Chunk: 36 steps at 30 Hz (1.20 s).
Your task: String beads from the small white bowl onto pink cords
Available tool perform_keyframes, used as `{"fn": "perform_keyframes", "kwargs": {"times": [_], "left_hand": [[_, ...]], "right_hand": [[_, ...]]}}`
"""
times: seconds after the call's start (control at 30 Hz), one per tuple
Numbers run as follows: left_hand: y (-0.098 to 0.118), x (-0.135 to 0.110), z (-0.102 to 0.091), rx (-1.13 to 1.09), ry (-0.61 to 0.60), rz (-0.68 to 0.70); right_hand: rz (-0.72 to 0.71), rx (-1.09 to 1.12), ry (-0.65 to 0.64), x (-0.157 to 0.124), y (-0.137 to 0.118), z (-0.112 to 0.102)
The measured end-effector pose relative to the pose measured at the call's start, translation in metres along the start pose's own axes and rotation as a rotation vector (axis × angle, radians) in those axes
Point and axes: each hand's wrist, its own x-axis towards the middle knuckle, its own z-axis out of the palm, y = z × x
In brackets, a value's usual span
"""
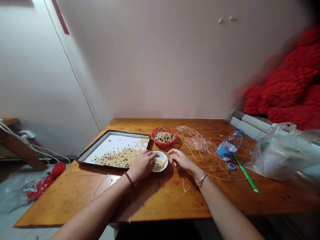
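My left hand (143,164) rests on the left rim of a small white dish (161,160) holding beads, fingers curled and pinched over it. My right hand (180,159) lies just right of the dish, fingers bent and pinched on a thin pale cord end near the dish's edge. A black-rimmed white tray (110,143) with several loose tan and dark beads sits to the left. Behind the dish, a red basket (164,135) holds finished bead bracelets.
A pile of pink cord (196,140), a lying water bottle (228,145), a blue cap (231,166) and a green ruler (246,175) lie on the wooden table (155,196). A clear plastic bag (277,153) sits at right; red tassels (290,90) beyond.
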Motion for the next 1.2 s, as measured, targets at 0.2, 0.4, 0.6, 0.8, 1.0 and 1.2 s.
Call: {"fn": "perform_keyframes", "kwargs": {"times": [0.2,0.4,0.6,0.8,1.0,1.2], "left_hand": [[-0.003,0.001,0.007,-0.001,-0.028,-0.096],[-0.002,-0.001,0.008,0.014,0.02,-0.122],[-0.002,0.0,0.009,-0.026,0.032,-0.128],[0.003,0.0,0.009,-0.074,0.023,-0.09],[0.004,0.001,0.009,-0.122,0.031,-0.077],[0.004,0.002,0.01,-0.235,0.006,-0.106]], "right_hand": [[0.051,0.081,0.084,-0.002,-0.001,-0.004],[0.075,0.008,0.098,0.0,0.006,-0.007],[0.06,-0.203,0.09,0.003,0.018,-0.005],[-0.162,-0.505,0.084,0.001,0.021,-0.007],[-0.079,-0.413,0.05,0.002,0.021,-0.007],[0.109,-0.247,-0.038,0.001,0.023,-0.005]]}}
